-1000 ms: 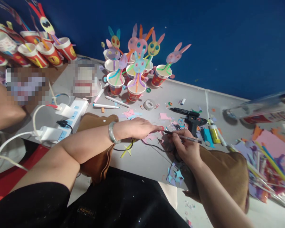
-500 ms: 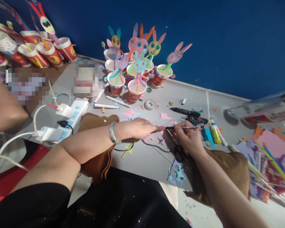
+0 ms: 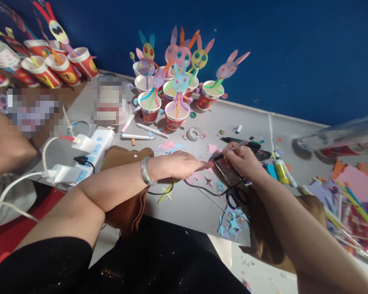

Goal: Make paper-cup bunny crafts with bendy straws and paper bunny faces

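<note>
My left hand [image 3: 182,164] reaches in from the left over the grey table, fingers pressed together. A small red spot shows at its fingertips; I cannot make out whether it is a held piece. In my right hand [image 3: 242,161] is a slim black pen [image 3: 237,147], slanted with its lower end close to my left fingertips. Black-handled scissors [image 3: 236,198] lie just below my right hand, their blades pointing up-left. Pink paper scraps [image 3: 196,177] are scattered beneath both hands. A thin black cable passes between them.
Cups with paper rabbit heads [image 3: 177,116] stand along the blue wall. A tape roll [image 3: 194,133], markers [image 3: 138,136] and a glue bottle [image 3: 281,170] lie around. A power strip [image 3: 99,141] is left, a clear bottle [image 3: 334,143] right. Another person's arm [image 3: 7,141] shows at far left.
My right hand has shifted slightly up and left, and the pen has tilted from nearly level to slanted. The scissors now show more clearly. My left hand stays almost still.
</note>
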Demonstrator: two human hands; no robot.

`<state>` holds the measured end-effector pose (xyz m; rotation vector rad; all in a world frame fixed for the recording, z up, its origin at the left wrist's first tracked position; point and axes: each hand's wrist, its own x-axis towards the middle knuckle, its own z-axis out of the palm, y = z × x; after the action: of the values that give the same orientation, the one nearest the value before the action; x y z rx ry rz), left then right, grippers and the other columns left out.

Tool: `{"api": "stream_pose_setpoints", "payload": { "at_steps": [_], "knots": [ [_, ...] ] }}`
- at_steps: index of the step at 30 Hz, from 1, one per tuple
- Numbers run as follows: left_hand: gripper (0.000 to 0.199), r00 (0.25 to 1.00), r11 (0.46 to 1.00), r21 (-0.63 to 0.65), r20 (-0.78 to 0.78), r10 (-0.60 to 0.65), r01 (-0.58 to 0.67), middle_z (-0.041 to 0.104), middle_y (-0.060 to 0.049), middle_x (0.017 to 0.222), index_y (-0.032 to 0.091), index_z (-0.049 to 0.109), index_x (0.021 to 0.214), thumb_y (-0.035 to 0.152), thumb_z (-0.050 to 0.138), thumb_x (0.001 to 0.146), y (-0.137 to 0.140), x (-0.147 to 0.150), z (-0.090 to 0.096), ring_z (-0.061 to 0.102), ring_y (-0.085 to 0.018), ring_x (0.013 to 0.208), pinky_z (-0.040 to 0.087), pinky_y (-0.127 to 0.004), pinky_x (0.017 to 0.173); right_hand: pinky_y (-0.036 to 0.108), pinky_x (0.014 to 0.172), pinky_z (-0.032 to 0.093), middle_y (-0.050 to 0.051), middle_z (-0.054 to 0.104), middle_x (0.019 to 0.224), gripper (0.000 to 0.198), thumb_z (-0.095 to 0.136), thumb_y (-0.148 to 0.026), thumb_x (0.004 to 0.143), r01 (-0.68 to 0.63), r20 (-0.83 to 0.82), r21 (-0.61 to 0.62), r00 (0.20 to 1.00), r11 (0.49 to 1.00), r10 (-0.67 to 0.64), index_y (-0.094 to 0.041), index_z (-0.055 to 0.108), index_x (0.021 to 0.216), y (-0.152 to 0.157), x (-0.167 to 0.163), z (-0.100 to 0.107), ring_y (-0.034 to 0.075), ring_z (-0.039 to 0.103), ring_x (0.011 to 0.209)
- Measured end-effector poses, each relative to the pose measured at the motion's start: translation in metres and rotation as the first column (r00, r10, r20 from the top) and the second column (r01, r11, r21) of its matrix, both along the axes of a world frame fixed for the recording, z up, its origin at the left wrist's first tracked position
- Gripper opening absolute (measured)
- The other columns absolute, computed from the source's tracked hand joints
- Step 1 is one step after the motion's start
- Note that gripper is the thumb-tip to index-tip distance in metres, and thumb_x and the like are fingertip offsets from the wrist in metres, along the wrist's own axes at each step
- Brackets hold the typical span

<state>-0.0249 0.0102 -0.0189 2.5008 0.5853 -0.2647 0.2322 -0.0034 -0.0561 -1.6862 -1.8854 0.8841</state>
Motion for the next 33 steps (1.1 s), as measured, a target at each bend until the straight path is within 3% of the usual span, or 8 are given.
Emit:
{"api": "stream_pose_setpoints", "payload": {
  "at_steps": [6, 15, 27, 33],
  "knots": [
    [0.066, 1.000, 1.000, 0.011, 0.007, 0.017, -0.018, 0.072, -0.008, 0.099, 0.029, 0.037, 0.158, 0.010, 0.043, 0.096, 0.000, 0.001, -0.003, 0.068, -0.021, 0.089, 0.044, -0.030, 0.075, 0.022, 0.046, 0.039, 0.003, 0.059, 0.054, 0.040, 0.049, -0.022, 0.090, -0.014, 0.060, -0.160, 0.998, 0.987, 0.024, -0.013, 0.064, 0.054, 0.010, -0.012, 0.012, 0.009, 0.051, 0.045],
    [0.062, 0.999, 0.999, 0.026, -0.036, 0.020, -0.019, 0.072, -0.007, 0.088, 0.028, 0.044, 0.155, 0.009, 0.039, 0.096, -0.002, 0.003, 0.008, 0.067, -0.020, 0.082, 0.041, -0.029, 0.072, 0.024, 0.047, 0.040, 0.001, 0.059, 0.051, 0.032, 0.050, -0.019, 0.084, -0.118, 0.112, -0.290, 0.981, 0.950, 0.156, -0.019, 0.058, 0.053, 0.029, -0.028, 0.027, 0.012, 0.053, 0.044],
    [0.049, 0.991, 0.996, -0.048, 0.104, 0.081, -0.076, 0.073, -0.006, 0.086, 0.028, 0.059, 0.142, 0.016, 0.044, 0.097, -0.001, -0.001, -0.006, 0.065, -0.021, 0.078, 0.039, -0.031, 0.072, 0.027, 0.053, 0.035, -0.001, 0.053, 0.051, 0.034, 0.049, -0.026, 0.083, -0.299, 0.218, -0.229, 0.912, 0.926, 0.348, -0.021, 0.049, 0.049, 0.033, -0.038, 0.025, 0.011, 0.047, 0.048],
    [0.046, 0.990, 0.997, -0.034, 0.123, 0.074, -0.070, 0.071, -0.006, 0.082, 0.027, 0.060, 0.140, 0.017, 0.044, 0.098, -0.001, -0.001, -0.008, 0.065, -0.021, 0.076, 0.039, -0.031, 0.069, 0.027, 0.054, 0.036, 0.000, 0.054, 0.050, 0.032, 0.049, -0.023, 0.082, -0.241, 0.258, -0.262, 0.916, 0.934, 0.309, -0.020, 0.052, 0.050, 0.033, -0.040, 0.028, 0.012, 0.049, 0.048]
  ]
}}
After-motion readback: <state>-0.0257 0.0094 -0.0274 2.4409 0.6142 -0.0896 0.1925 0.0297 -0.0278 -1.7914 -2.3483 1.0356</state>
